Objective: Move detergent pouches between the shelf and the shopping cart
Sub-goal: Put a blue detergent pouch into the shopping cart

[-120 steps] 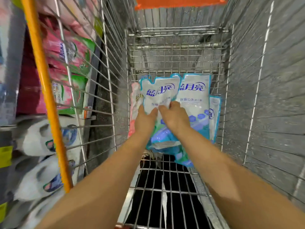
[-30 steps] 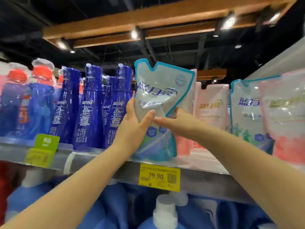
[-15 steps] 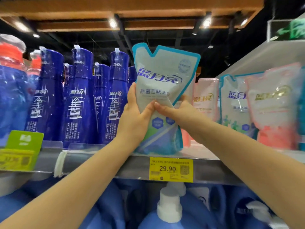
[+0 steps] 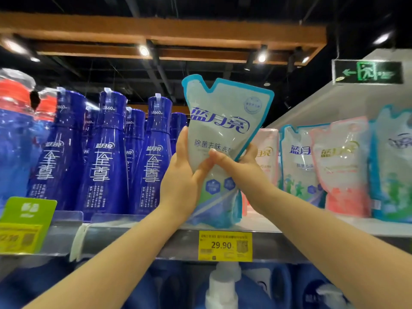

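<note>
A white detergent pouch (image 4: pixel 223 121) with a light-blue border stands upright, its bottom at the front of the metal shelf (image 4: pixel 138 241). My left hand (image 4: pixel 182 179) grips its left side, thumb across the front. My right hand (image 4: pixel 236 166) grips its right side, thumb on the front and fingers behind. More pouches stand on the shelf to the right: a pink pouch (image 4: pixel 267 152) just behind my right hand, a blue-edged pouch (image 4: pixel 296 161) and another pink pouch (image 4: pixel 343 166). The shopping cart is out of view.
Tall dark-blue detergent bottles (image 4: pixel 104 152) fill the shelf to the left of the pouch. A yellow price tag (image 4: pixel 225 246) reading 29.90 hangs on the shelf edge below it. Large blue jugs with a white pump top (image 4: pixel 223 286) stand on the shelf beneath.
Four seconds ago both hands held the pouch down in the cart. Since then it has been carried up to the shelf; over the last second it has settled upright at the shelf front.
</note>
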`<state>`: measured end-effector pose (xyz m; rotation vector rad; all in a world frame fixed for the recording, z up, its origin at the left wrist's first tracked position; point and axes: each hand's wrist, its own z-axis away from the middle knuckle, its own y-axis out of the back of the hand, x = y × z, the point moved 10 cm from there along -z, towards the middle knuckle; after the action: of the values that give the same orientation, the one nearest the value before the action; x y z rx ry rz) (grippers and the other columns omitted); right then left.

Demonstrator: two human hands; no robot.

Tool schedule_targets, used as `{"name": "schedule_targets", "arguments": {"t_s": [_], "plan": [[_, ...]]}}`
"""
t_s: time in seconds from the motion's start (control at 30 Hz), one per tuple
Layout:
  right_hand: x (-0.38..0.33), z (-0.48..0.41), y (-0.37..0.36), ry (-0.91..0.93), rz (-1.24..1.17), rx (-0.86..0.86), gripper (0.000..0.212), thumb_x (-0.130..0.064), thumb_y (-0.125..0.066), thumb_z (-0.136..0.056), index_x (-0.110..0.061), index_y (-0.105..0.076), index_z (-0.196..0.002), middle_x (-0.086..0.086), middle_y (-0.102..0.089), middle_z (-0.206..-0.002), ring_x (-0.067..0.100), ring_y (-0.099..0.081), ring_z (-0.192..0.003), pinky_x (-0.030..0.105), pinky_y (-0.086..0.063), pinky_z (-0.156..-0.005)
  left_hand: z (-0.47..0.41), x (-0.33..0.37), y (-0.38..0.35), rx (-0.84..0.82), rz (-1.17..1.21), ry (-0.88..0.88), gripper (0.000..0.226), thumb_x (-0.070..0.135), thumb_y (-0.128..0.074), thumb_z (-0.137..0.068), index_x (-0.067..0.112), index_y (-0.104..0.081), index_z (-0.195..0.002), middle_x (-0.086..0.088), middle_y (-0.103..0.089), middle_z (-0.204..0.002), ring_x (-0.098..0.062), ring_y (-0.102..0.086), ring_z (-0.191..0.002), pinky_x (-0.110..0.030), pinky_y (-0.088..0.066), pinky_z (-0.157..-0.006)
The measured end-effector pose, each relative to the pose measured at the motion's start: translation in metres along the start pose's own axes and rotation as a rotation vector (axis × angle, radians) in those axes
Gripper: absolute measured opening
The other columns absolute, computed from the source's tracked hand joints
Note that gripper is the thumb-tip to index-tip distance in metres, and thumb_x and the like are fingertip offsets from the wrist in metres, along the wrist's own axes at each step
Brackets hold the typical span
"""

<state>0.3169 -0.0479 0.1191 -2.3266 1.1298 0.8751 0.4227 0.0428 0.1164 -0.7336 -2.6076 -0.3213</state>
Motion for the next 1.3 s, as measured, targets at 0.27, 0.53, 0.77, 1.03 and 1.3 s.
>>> {"name": "schedule_targets", "arguments": {"t_s": [0.27,0.53,0.77,1.03,1.3], "plan": [[0.008,-0.001,-0.005,-0.132,0.08,0.094,0.021,-0.029,-0.074,-0.077,-0.019,-0.069,-0.094,0.013,-0.073,-0.095,0.035,-0.068,-0.092,0.051,-0.054,-0.082,0.0,-0.017,-0.002,-0.016,0.02,0.12,0.082,0.045,-0.057,-0.085,0.031,-0.006,-0.147,0.004,-0.051,-0.133,-0.011,-0.055,-0.1,-0.012,-0.038,-0.065],[0.013,-0.005,-0.007,-0.108,-0.024,0.037,0.034,-0.028,-0.076,-0.072,-0.017,-0.066,-0.104,0.009,-0.073,-0.097,0.022,-0.072,-0.083,0.033,-0.059,-0.071,-0.003,-0.033,0.004,-0.057,0.037,0.28,0.087,0.056,-0.069,-0.069,0.03,-0.027,-0.141,0.005,-0.058,-0.12,-0.02,-0.057,-0.11,-0.029,-0.043,-0.091],[0.026,0.001,-0.008,-0.154,-0.036,-0.063,0.044,-0.042,-0.068,-0.069,-0.019,-0.066,-0.107,0.005,-0.074,-0.098,0.022,-0.071,-0.089,0.033,-0.058,-0.078,-0.001,-0.045,-0.005,-0.103,0.213,0.341,0.05,0.048,-0.075,-0.067,0.031,-0.05,-0.107,0.011,-0.064,-0.096,-0.013,-0.063,-0.091,-0.037,-0.053,-0.086],[0.026,-0.003,0.008,-0.096,0.212,0.137,0.051,-0.048,-0.072,-0.071,-0.021,-0.061,-0.113,-0.001,-0.072,-0.095,0.016,-0.07,-0.085,0.037,-0.057,-0.083,-0.009,-0.041,-0.007,-0.057,0.202,0.257,0.046,0.046,-0.077,-0.066,0.028,-0.051,-0.1,0.011,-0.065,-0.091,-0.012,-0.064,-0.088,-0.041,-0.053,-0.084],[-0.05,0.005,0.031,0.125,0.15,0.242,0.017,-0.034,-0.074,-0.077,-0.025,-0.063,-0.087,-0.009,-0.072,-0.083,0.01,-0.07,-0.077,0.028,-0.057,-0.073,-0.024,0.036,-0.003,0.03,0.27,0.077,0.048,0.046,-0.078,-0.06,0.034,-0.049,-0.095,0.015,-0.063,-0.09,-0.009,-0.064,-0.086,-0.04,-0.054,-0.081]]}}
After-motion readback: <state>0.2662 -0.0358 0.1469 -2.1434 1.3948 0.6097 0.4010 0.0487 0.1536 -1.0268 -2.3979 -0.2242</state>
